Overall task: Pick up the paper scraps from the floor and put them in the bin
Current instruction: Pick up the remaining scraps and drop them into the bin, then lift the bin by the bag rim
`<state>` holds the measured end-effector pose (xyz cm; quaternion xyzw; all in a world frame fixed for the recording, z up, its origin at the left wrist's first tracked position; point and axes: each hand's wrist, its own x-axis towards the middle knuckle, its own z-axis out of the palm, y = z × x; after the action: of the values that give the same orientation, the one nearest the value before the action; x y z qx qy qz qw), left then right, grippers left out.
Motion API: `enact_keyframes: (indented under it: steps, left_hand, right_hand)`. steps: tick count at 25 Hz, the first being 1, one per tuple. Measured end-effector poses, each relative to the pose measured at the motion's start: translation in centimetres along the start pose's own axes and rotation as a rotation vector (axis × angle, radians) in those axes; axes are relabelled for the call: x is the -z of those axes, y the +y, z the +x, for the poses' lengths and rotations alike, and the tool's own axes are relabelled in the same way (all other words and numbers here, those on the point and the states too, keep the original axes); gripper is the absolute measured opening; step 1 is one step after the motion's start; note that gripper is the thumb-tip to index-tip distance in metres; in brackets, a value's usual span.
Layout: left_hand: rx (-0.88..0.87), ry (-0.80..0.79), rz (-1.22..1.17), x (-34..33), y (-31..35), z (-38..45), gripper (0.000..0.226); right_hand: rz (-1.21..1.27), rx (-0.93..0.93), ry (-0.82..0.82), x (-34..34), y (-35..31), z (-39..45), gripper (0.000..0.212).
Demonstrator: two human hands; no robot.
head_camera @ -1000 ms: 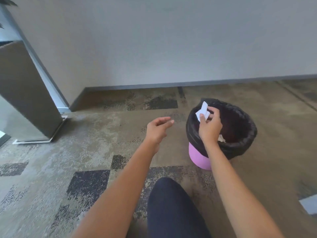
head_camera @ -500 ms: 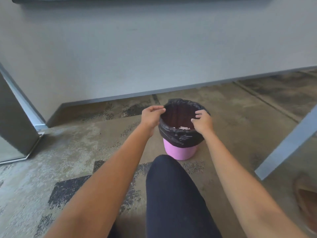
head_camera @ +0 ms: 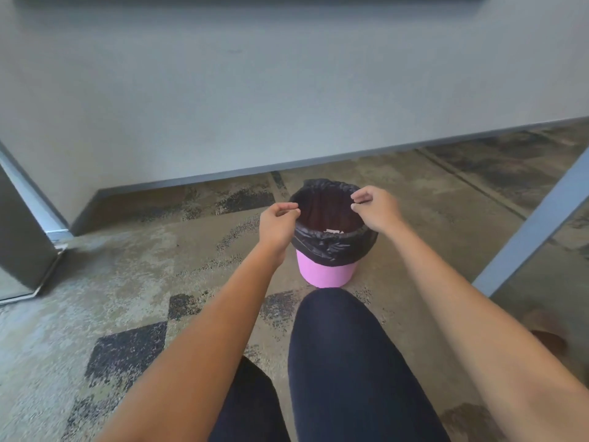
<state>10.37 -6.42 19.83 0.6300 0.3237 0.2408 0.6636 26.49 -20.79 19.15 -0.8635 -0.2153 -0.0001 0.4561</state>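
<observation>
Flanking the bin (head_camera: 325, 269), left hand (head_camera: 276, 225) and right hand (head_camera: 376, 209) hover, grips curled, empty.

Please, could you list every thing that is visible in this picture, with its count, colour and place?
bin: one, pink, on the carpet near the wall
bin bag: one, black, lining the bin, folded over its rim
paper scraps: white, number unclear, inside the bin
carpet: one, beige with dark patches, the floor
wall: one, grey, behind the bin
metal leg: one, grey, slanted, at right
left hand: one, at the bag's left rim, fingers curled
right hand: one, at the bag's right rim, fingers curled
legs: dark trousers, bottom centre
</observation>
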Motion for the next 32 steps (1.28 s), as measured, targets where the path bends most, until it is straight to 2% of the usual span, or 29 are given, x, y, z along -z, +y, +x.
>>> enact_keyframes:
  steps: [5, 8, 12, 16, 20, 24, 26, 29, 32]
  left_hand:
    - [0.013, 0.005, 0.032, 2.1, -0.9, 2.5, 0.017]
    - [0.028, -0.013, 0.047, 1.4, -2.6, 4.4, 0.020]
    - [0.104, -0.003, 0.107, -1.0, -4.9, 7.4, 0.030]
    - [0.189, 0.027, 0.189, -2.9, -6.1, 10.1, 0.051]
    - [0.267, -0.002, 0.260, -4.2, -7.6, 13.7, 0.078]
    - [0.409, -0.108, 0.180, -5.3, -8.6, 15.5, 0.065]
    - [0.470, -0.139, 0.151, -5.7, -8.8, 16.2, 0.055]
    - [0.596, -0.170, 0.109, -6.2, -9.0, 17.1, 0.027]
    - [0.636, -0.136, 0.079, -6.5, -9.0, 16.5, 0.025]
  right_hand:
    - [-0.072, 0.106, -0.126, -0.7, -1.4, -0.2, 0.015]
    - [-0.099, 0.110, -0.141, -0.8, -0.8, 0.6, 0.015]
    - [-0.100, 0.014, -0.075, -1.1, 3.2, 2.5, 0.027]
    - [-0.078, -0.162, 0.044, -1.9, 8.4, 4.9, 0.044]
    - [-0.039, -0.316, 0.023, -3.0, 11.1, 7.1, 0.068]
    - [0.119, -0.436, -0.013, -5.0, 11.8, 8.9, 0.079]
    - [0.117, -0.489, -0.040, -6.0, 12.3, 10.1, 0.070]
    - [0.043, -0.590, -0.101, -6.9, 13.7, 11.9, 0.044]
    - [-0.042, -0.678, -0.108, -6.9, 13.4, 11.0, 0.037]
